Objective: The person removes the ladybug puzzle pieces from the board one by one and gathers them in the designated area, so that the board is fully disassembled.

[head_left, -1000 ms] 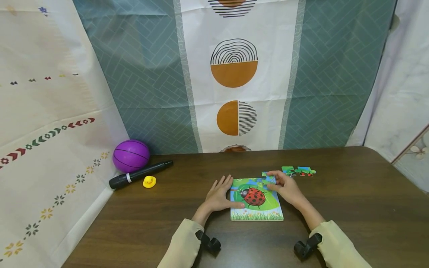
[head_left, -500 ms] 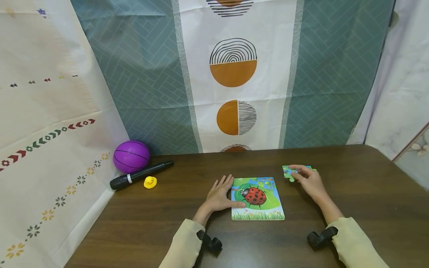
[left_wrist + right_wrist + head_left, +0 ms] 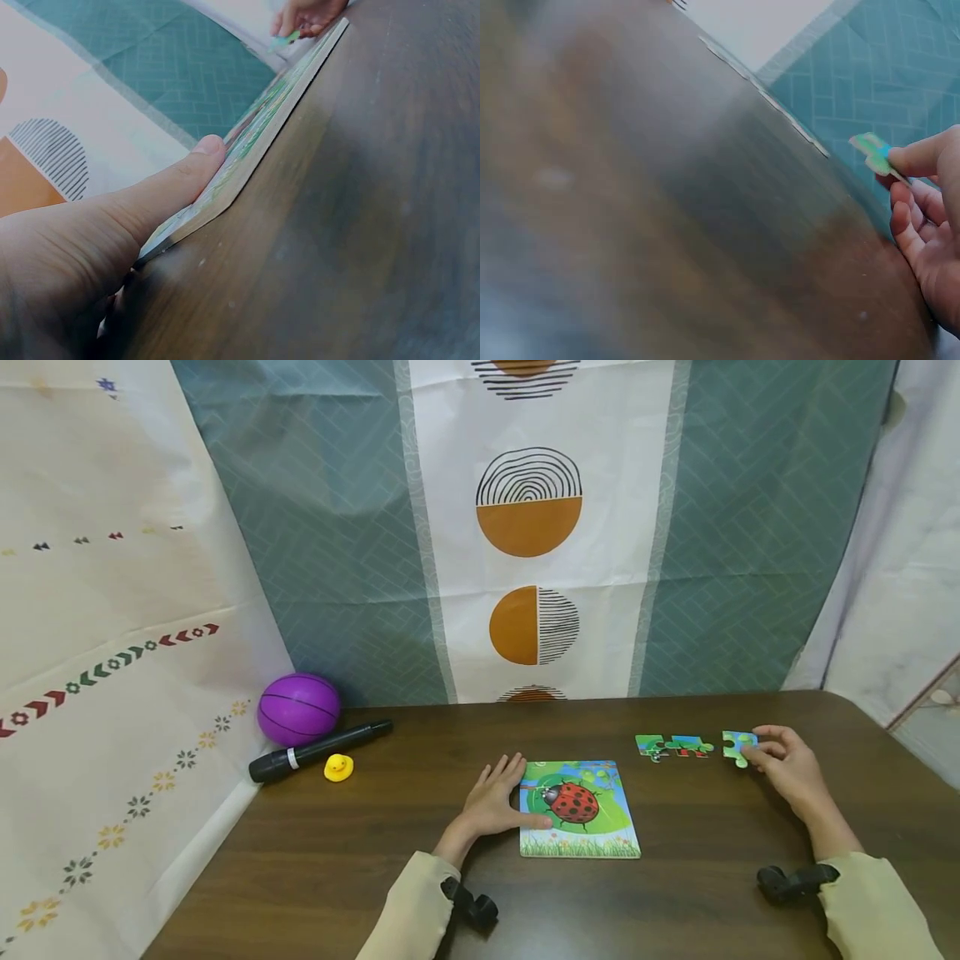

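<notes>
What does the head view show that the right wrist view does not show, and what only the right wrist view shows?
Only the head view: the left hand touching the ladybug board, the purple ball, the black stick and the yellow duck.

Only the right wrist view: the inner side of the right hand, with some fingers curled below the puzzle piece.

Both: the right hand pinching this piece, the wooden table and the green-blue curtain.

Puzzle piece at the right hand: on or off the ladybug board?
Off: the right hand pinches the puzzle piece, clear of the ladybug board.
</notes>
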`<move>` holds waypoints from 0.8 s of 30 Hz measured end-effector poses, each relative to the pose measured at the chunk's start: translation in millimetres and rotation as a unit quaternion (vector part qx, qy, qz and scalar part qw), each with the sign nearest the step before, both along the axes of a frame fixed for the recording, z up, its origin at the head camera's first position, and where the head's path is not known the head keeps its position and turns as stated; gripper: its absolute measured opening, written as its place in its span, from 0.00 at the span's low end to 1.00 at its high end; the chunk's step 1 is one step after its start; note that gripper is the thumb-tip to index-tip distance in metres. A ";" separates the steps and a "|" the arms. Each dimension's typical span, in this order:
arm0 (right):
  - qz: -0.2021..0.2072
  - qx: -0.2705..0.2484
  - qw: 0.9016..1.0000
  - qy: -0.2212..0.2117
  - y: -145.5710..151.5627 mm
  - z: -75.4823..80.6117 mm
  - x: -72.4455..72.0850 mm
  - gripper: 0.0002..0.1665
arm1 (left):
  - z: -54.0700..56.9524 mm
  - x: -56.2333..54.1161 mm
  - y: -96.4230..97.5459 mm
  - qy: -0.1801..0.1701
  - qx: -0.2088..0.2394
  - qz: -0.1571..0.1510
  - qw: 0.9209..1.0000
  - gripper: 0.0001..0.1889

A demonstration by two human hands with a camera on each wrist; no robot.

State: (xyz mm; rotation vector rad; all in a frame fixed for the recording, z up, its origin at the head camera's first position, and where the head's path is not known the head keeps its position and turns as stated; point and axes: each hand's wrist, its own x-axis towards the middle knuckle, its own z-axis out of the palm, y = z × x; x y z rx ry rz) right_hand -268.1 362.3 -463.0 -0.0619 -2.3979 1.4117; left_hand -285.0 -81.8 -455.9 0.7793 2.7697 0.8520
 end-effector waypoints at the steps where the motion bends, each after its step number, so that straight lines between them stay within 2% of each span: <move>1: 0.001 0.006 1.000 -0.003 0.9 -0.4 -2.5 0.13 | 0.5 -0.2 -1.2 0.003 -0.003 0.002 1.000 0.56; 5: -0.002 0.044 0.999 -0.006 3.1 -1.7 -10.5 0.22 | 2.9 -0.1 -4.3 0.002 -0.005 0.006 1.000 0.56; 9: -0.010 0.083 0.996 -0.008 5.1 -1.7 -12.7 0.25 | 4.3 0.1 -2.8 -0.004 0.001 0.003 1.000 0.56; 13: -0.034 0.125 0.992 -0.009 5.0 -1.4 -13.3 0.25 | 3.8 1.1 -1.2 -0.007 0.001 0.003 1.000 0.55; 17: -0.060 0.142 0.988 -0.010 4.1 -0.5 -14.7 0.23 | 2.7 1.6 -0.5 -0.010 0.001 0.003 1.000 0.55; 24: -0.070 0.171 0.982 -0.022 2.5 -1.4 -14.8 0.21 | 2.3 2.7 1.4 -0.008 0.003 0.004 1.000 0.55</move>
